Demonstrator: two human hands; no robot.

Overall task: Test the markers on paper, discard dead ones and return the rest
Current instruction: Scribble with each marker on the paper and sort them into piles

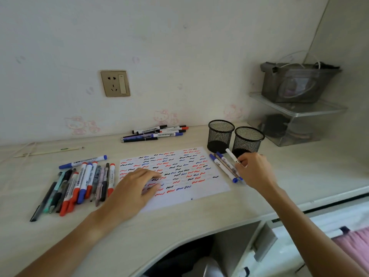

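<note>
Markers lie in three groups around my hands. My right hand (254, 170) pinches one white marker (232, 156), fingers curled round its lower end, its tip pointing up and away toward the nearer mesh cup (248, 141). Just left of that hand, a few blue-capped markers (224, 167) lie side by side on the surface (199, 220), beside the paper's right edge. My left hand (137, 188) rests flat on the paper (211, 186), fingers relaxed and spread over the red, blue and black squiggles, holding nothing. Left of that hand sits a large pile of markers and pens (79, 182). Beyond both hands, near the wall, lies a smaller pile (154, 132). A second mesh cup (220, 135) stands touching the first. Both forearms reach in from below, the right one angled inward.
</note>
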